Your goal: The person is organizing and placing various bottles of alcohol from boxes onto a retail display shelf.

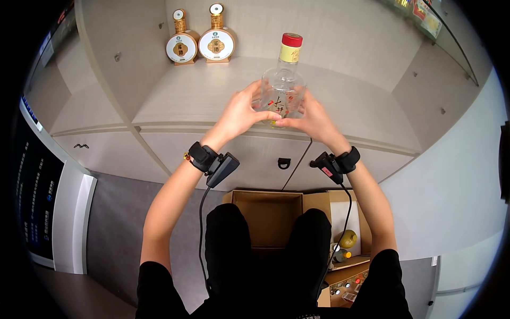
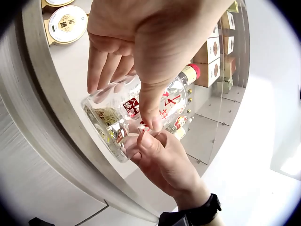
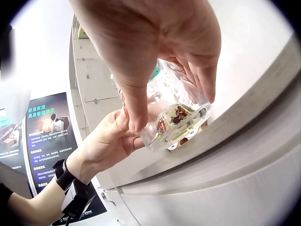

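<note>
Both hands hold a clear glass bottle with a red cap, a yellow neck band and dark and red characters on its front. It stands upright near the shelf's front edge. My left hand grips its left side, and my right hand grips the right. The two thumbs meet low on the front, while the other fingers reach round the sides. In the left wrist view the bottle shows a patterned base. The right wrist view shows colourful decoration through the bottom of the bottle.
Two round white-and-gold bottles stand at the shelf's back left. Below is a cabinet with a black pull. An open cardboard box sits by the knees, beside another holding a rounded greenish item. A glass shelf juts in at upper right.
</note>
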`<state>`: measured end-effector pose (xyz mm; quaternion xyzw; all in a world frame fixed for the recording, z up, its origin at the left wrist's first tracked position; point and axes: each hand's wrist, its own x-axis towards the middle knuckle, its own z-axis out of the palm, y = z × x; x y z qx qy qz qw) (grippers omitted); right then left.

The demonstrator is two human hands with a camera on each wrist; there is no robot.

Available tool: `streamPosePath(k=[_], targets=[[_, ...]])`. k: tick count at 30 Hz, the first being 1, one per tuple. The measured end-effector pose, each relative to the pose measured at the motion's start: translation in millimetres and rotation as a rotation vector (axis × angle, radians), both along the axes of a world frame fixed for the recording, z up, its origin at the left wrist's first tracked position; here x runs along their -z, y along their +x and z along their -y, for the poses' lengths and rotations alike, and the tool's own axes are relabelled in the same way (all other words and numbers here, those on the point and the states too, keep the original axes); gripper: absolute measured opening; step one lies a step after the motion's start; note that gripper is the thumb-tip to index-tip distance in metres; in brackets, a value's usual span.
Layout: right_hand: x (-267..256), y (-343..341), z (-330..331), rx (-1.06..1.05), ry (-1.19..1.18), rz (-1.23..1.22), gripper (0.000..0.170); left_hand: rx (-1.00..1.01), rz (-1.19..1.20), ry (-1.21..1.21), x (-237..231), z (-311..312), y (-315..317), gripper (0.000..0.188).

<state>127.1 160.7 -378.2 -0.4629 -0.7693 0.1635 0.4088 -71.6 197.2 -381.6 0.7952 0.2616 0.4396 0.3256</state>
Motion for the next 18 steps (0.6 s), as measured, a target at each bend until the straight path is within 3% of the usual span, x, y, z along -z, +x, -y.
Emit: streamPosePath(k=[8,15,18], targets=[[14,6,-14,-0.018,0.010,-0.010,0.083,-0.040,-0.076,-0.079,1,-1,3,0.085],[24,9,-14,-0.064,0.022,-0.093,0.084,-0.042,-0.025,0.012,13,-4,8,0.078],[21,10,-14,-0.052,-0.095,-0.073,0.076,-0.048,-0.038,0.047,10,-1,7,0.078]])
